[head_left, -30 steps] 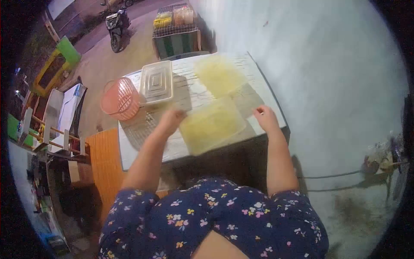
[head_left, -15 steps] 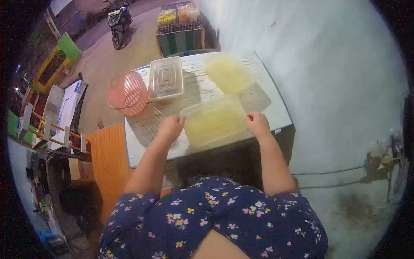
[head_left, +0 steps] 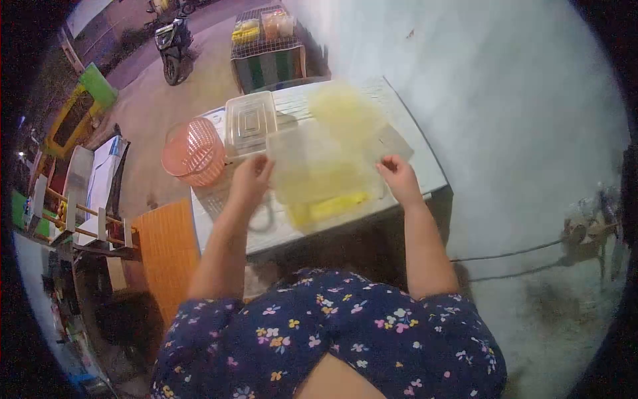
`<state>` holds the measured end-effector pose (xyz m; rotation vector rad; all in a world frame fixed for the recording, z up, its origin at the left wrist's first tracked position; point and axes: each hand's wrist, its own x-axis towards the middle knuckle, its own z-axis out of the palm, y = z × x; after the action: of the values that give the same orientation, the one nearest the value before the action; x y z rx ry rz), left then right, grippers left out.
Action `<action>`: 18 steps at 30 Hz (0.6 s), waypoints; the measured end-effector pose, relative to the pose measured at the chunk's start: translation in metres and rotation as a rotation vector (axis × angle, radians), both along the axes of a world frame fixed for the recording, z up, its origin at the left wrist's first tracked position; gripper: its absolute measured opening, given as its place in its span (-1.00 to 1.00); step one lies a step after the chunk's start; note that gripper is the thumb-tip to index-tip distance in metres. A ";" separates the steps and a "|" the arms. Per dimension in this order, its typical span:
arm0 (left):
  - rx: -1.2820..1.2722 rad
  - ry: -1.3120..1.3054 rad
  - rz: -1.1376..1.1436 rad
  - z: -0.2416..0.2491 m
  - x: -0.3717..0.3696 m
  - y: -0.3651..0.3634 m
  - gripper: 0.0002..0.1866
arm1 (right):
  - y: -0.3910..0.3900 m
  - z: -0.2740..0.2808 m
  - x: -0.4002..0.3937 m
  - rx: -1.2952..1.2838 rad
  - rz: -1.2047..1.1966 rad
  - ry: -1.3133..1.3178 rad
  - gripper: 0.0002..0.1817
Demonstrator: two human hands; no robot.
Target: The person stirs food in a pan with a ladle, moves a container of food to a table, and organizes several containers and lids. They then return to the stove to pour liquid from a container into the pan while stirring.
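Observation:
Between my hands a clear, cloudy plastic lid (head_left: 299, 147) is raised at a tilt over a low container with yellow contents (head_left: 335, 209). My left hand (head_left: 251, 178) pinches the lid's left edge. At its right edge, the curled fingers of my right hand (head_left: 399, 178) grip it. Bright yellow shows below the lid's near edge, while the rest is seen only blurred through the plastic. Farther back on the white table (head_left: 266, 241) lies a pale yellow see-through piece (head_left: 342, 106), too blurred to tell its kind.
A pink basket (head_left: 194, 153) and a clear rectangular container with a ridged lid (head_left: 250, 123) stand at the table's left. Beyond is a cloth-covered stand (head_left: 269, 66) with food packs. A motorbike (head_left: 173, 50) is parked outside. A pale wall (head_left: 518, 133) runs along the right.
The lid has risen and shifted away from me, with both hands moving up slightly. Bright yellow contents now show under its near edge. The view has shifted a little.

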<state>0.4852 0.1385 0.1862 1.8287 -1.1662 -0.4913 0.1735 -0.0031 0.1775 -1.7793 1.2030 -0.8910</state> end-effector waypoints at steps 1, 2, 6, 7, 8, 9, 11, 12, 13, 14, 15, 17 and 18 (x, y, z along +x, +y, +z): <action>-0.071 0.041 -0.016 -0.002 0.005 -0.004 -0.80 | 0.003 0.015 0.004 -0.002 0.012 -0.048 -0.79; -0.142 0.081 -0.031 -0.003 0.009 -0.006 -0.83 | 0.003 0.024 0.007 -0.004 0.024 -0.097 -0.80; -0.244 0.375 -0.047 0.016 0.007 -0.008 -0.83 | -0.018 0.021 0.017 -0.115 0.001 -0.197 -0.81; -0.220 0.296 -0.038 0.019 0.006 -0.006 -0.83 | -0.020 0.018 0.018 -0.137 0.018 -0.255 -0.81; -0.207 0.287 -0.053 0.021 0.007 -0.004 -0.84 | -0.023 0.014 0.019 -0.155 0.003 -0.270 -0.82; -0.193 0.278 -0.067 0.021 0.007 -0.001 -0.84 | -0.022 0.016 0.022 -0.172 -0.012 -0.284 -0.82; -0.081 0.268 -0.078 0.027 0.006 0.003 -0.82 | -0.019 0.022 0.022 -0.146 -0.054 -0.217 -0.81; 0.016 0.268 -0.075 0.034 0.003 0.006 -0.80 | -0.019 0.020 0.020 -0.119 -0.045 -0.150 -0.80; 0.112 0.267 -0.073 0.037 0.001 0.007 -0.78 | -0.020 0.017 0.017 -0.093 -0.036 -0.083 -0.79; 0.162 0.216 -0.090 0.032 0.003 0.007 -0.77 | -0.021 0.014 0.015 -0.068 -0.027 -0.016 -0.77; 0.212 0.163 -0.107 0.018 0.007 0.005 -0.76 | -0.017 0.012 0.015 -0.007 0.000 -0.016 -0.75; 0.260 0.028 -0.139 -0.022 0.016 0.000 -0.70 | -0.017 -0.002 0.013 -0.014 0.025 0.198 -0.75; 0.301 -0.027 -0.143 -0.023 0.013 0.001 -0.69 | -0.015 -0.005 0.013 -0.016 0.037 0.306 -0.74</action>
<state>0.4984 0.1394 0.1636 2.0181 -1.3038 -0.7604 0.1863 -0.0179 0.1727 -1.9951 1.3511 -0.6222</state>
